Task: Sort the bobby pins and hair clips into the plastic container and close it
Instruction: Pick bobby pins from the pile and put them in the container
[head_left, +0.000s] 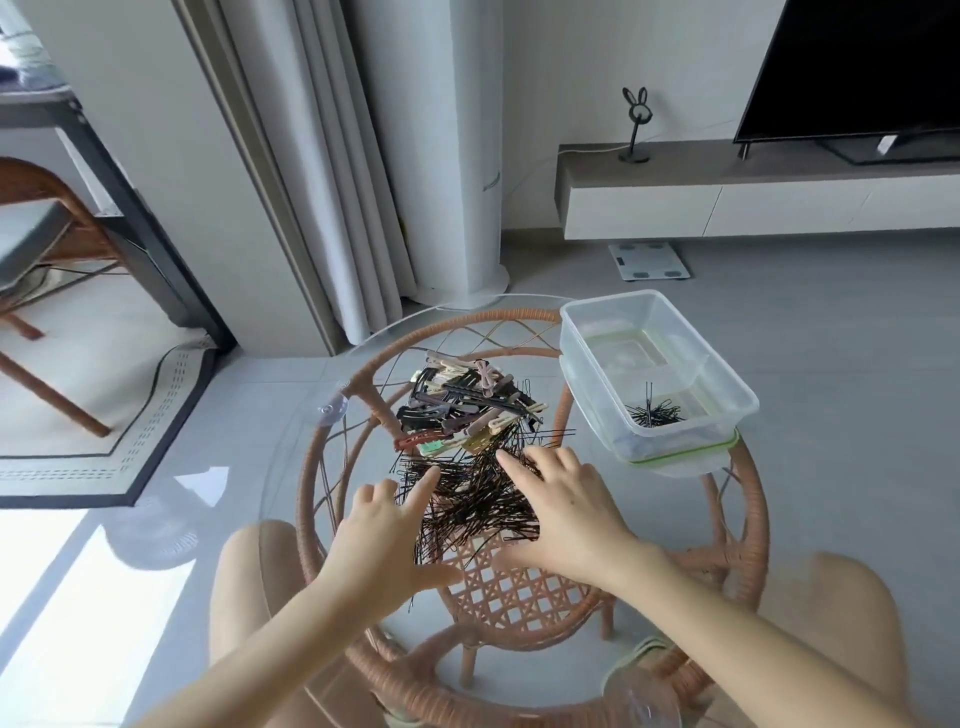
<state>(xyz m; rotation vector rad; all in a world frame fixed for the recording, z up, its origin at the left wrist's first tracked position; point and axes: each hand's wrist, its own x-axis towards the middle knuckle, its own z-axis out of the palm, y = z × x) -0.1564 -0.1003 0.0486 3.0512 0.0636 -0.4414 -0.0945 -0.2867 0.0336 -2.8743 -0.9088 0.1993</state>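
Both hands lie spread, fingers apart, on the black bobby pins (467, 499) heaped at the glass table's (291, 467) centre: left hand (384, 540) at seven o'clock, right hand (566, 504) at four. Beyond the fingertips, at twelve, lie the hair clips (467, 405); at two o'clock stands the open plastic container (657, 374), a few pins inside.

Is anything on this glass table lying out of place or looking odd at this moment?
Yes. The plastic container sits on its lid at the table's right edge, seemingly overhanging. A few bobby pins lie inside; the main bobby pin pile and hair clips remain loose.
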